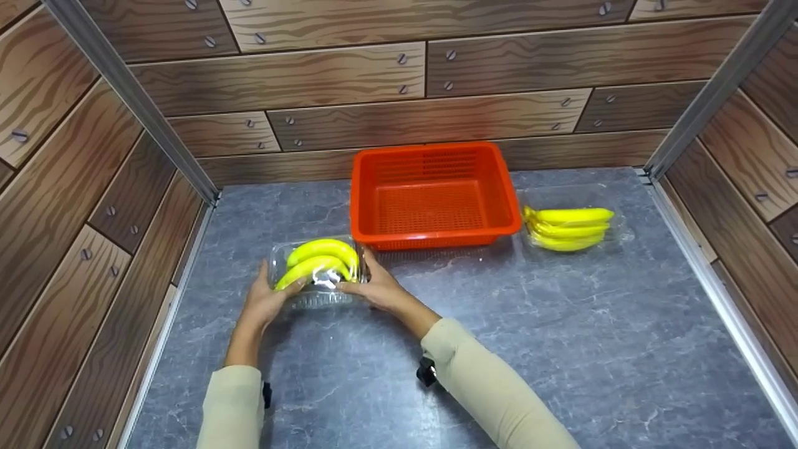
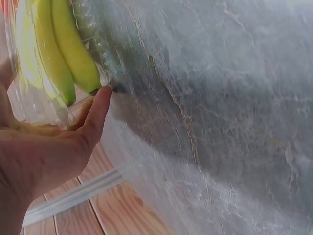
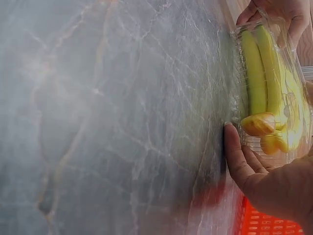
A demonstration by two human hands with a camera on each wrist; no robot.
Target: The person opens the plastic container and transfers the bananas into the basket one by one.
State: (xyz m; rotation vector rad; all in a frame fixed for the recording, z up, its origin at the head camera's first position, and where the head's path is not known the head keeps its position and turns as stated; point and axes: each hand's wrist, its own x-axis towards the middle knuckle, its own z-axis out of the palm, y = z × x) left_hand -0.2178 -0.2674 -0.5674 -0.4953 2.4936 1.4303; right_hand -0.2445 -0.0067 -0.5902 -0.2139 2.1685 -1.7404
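Observation:
A clear plastic clamshell box (image 1: 325, 299) with yellow bananas (image 1: 323, 251) in it is held between both hands, to the left of the red basket. My left hand (image 1: 267, 302) grips the box's left end; its thumb lies over the near side. At the opposite end the right hand (image 1: 378, 287) holds it, thumb towards the front and fingers along the side. In the left wrist view, green-tipped bananas (image 2: 54, 51) show through the plastic next to the left hand (image 2: 54, 152). From the right wrist, stem ends (image 3: 258, 124) appear close to the right hand (image 3: 274, 188).
A red plastic basket (image 1: 436, 240) with slotted walls stands at the back middle, nothing visible inside. Right of it, another bunch of bananas (image 1: 568, 231) sits in a clear plastic box. Wood-patterned panels (image 1: 349, 81) with metal rails (image 1: 723, 299) enclose the grey marbled surface (image 1: 561, 349).

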